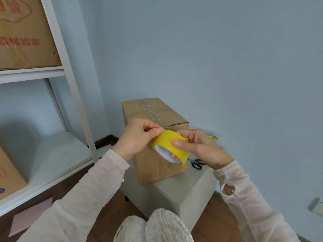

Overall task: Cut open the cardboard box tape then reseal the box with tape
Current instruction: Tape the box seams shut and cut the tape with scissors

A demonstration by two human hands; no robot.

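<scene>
Two hands meet on a yellow tape roll [165,139], held just in front of the near upper corner of the cardboard box [155,116]. The left hand [136,137] pinches at the roll's upper left edge with thumb and forefinger. The right hand [201,147] grips the roll, its thumb pressed on the yellow outer face and its fingers hooked through the core. The roll hides part of the box's front; whether it touches the box cannot be told. The box stands on a grey stool [188,186] close to the blue wall, and black-handled scissors [197,164] lie on the stool to the box's right, below the right wrist.

At far left, a carton [26,32] on the white shelf unit [31,75] carries red printed characters, too blurred to read. A lower carton [8,175] shows faint red print, also unreadable. The roll's white core bears small dark marks that are too small to make out.

Plain brown, the box has its top flaps down, with a dark line along the centre seam and clear tape glinting across it. Its front face is lightly creased.
</scene>
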